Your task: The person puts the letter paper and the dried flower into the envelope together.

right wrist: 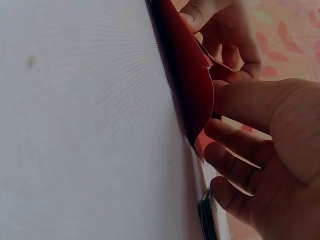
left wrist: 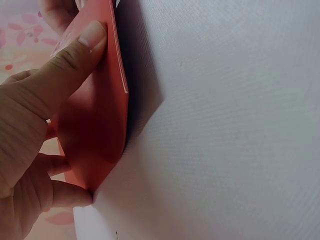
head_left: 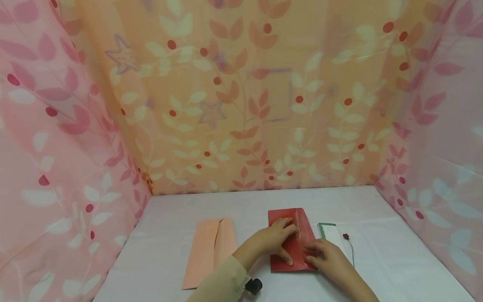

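A red paper envelope (head_left: 284,262) with a lengthwise seam lies in front of me. My left hand (head_left: 277,239) rests over its left half, fingers spread and thumb near the lower edge. In the left wrist view, that thumb presses on the red face and other fingertips touch it farther along. At the lower right edge of the red envelope, my right hand (head_left: 328,256) pinches the paper. The right wrist view shows the right thumb against the raised, bowed edge of the envelope (right wrist: 187,75), with the fingers beside it.
To the left lies a peach envelope (head_left: 205,251), partly behind my left sleeve. A white card with a green border (head_left: 327,228) and a small dried red rose on a stem (head_left: 346,237) lie right of the red envelope. A black object (head_left: 254,286) sits by my left cuff.
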`<control>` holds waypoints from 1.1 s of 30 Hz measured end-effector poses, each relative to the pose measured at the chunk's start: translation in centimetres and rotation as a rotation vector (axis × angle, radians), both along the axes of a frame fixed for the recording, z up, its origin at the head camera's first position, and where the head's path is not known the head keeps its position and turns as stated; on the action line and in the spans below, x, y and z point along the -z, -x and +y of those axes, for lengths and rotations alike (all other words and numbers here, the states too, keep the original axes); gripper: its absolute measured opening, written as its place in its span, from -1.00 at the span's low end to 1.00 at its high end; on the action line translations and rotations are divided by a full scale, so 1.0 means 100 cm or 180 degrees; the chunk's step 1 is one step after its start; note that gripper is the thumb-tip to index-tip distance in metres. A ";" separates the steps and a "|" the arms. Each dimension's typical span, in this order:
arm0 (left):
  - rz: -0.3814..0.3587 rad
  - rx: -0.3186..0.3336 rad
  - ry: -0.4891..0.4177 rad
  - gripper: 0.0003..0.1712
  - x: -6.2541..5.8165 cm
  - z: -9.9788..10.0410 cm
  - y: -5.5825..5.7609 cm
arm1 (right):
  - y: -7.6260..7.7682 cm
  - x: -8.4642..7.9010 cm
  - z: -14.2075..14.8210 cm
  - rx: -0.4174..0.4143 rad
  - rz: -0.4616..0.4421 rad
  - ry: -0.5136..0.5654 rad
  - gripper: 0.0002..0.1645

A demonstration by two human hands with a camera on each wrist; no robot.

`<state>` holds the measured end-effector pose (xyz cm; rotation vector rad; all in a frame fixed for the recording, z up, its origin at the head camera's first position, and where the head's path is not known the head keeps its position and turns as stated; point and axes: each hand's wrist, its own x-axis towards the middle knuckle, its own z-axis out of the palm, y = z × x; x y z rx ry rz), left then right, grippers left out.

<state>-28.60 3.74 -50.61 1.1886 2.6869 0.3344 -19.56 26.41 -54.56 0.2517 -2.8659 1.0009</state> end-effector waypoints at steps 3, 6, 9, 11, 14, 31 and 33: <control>-0.0009 -0.0004 -0.0027 0.03 0.002 -0.001 0.001 | -0.002 -0.008 -0.003 0.0081 -0.0021 0.0027 -0.66; -0.0004 -0.0020 -0.0057 0.04 0.003 -0.001 0.002 | -0.003 -0.016 -0.004 0.0135 0.0018 0.0054 -0.69; 0.0012 -0.0033 -0.0077 0.05 0.003 -0.001 0.003 | -0.003 -0.022 -0.001 0.0128 0.0149 0.0032 -0.69; 0.0017 -0.0012 -0.0071 0.05 0.002 -0.001 0.003 | -0.004 -0.024 0.002 0.0131 0.0209 0.0005 -0.68; -0.0027 0.0011 -0.0054 0.05 0.000 0.001 0.003 | -0.007 -0.027 0.008 0.0202 0.0223 0.0007 -0.66; -0.0191 -0.0004 -0.0023 0.05 0.000 0.000 0.002 | -0.009 -0.029 0.036 0.0495 0.0036 -0.0177 -0.58; -0.0202 -0.0013 -0.0040 0.04 0.001 0.000 0.002 | -0.009 -0.029 0.037 0.0518 -0.0003 -0.0181 -0.56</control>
